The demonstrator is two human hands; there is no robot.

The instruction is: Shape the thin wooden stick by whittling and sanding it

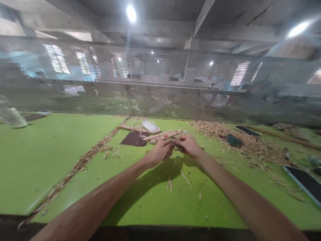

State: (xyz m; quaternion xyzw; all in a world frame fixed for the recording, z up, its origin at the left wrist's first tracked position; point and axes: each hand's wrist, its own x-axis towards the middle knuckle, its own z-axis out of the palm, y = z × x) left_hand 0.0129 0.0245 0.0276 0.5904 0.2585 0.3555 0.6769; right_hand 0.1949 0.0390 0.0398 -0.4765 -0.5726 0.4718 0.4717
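My left hand (162, 150) and my right hand (188, 146) meet over the middle of the green table. Both are closed, fingertips pinching a small dark strip (177, 143) between them; its kind is too blurred to tell. Just behind my fingers lie pale wooden sticks (164, 136) with red marks. A dark brown sheet (134, 139) rests to their left. Behind the sticks is a white device (151, 127) with a looped white cable.
Wood shavings (250, 144) are heaped at right, around a dark green scrap (233, 140). Another line of shavings (87, 159) follows the table seam. A phone (304, 184) lies near the right edge, a clear bottle (11, 115) stands left. A perforated metal screen (155, 90) closes the back.
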